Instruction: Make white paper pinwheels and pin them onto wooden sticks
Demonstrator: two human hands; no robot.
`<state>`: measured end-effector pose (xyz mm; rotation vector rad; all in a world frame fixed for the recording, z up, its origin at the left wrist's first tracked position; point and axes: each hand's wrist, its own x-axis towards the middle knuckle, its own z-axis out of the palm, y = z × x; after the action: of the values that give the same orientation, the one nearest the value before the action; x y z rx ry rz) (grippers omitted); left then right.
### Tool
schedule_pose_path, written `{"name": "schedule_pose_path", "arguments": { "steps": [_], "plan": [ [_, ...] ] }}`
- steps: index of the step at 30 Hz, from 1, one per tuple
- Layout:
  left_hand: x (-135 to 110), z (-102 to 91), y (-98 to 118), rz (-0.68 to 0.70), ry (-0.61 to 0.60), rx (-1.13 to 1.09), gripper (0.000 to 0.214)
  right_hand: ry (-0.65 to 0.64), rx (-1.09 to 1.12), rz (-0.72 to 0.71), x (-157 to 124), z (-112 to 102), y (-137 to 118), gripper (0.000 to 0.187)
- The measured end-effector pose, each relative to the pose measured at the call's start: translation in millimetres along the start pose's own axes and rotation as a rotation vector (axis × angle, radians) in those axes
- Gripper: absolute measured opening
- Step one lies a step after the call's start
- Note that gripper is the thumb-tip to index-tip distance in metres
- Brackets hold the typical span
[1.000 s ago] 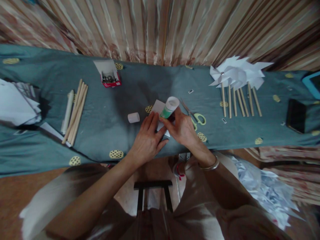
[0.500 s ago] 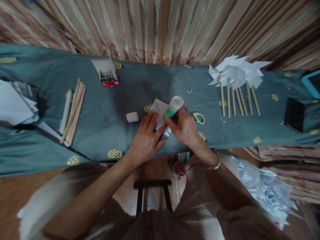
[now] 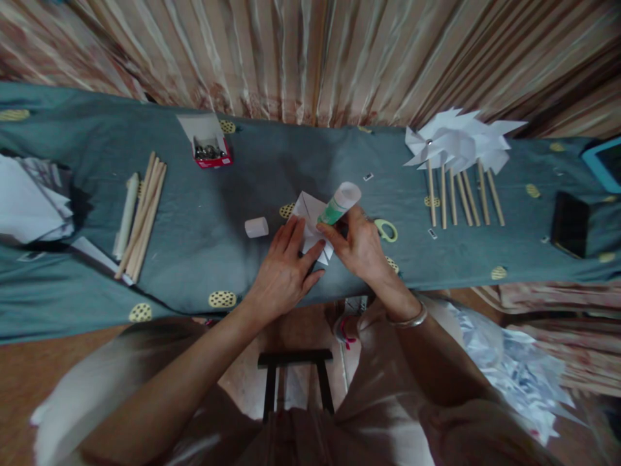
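My right hand is wrapped round a green and white glue stick, tilted with its lower end on a folded white paper square. My left hand lies flat with fingers stretched out, pressing the paper's near left part onto the grey-green tablecloth. A white cap lies just left of the paper. Green-handled scissors lie right behind my right hand, partly hidden by it.
Finished white paper pinwheels on wooden sticks lie at the right. A bundle of wooden sticks and a paper stack are at the left. A red box of pins stands open at the back. A dark object sits far right.
My right hand has tilted the glue stick further right and moved it slightly along the paper. More of the paper's folded shape shows. My left hand has stayed in place.
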<state>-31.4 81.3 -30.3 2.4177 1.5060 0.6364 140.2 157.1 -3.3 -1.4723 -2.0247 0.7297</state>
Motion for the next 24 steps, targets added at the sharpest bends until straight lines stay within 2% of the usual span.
{"name": "schedule_pose_path", "arguments": {
  "steps": [24],
  "plan": [
    [1.9,-0.3,2.3,-0.017,-0.011,-0.019,0.048,-0.02,-0.016,-0.029,7.3,4.8,-8.6,0.033]
  ]
}}
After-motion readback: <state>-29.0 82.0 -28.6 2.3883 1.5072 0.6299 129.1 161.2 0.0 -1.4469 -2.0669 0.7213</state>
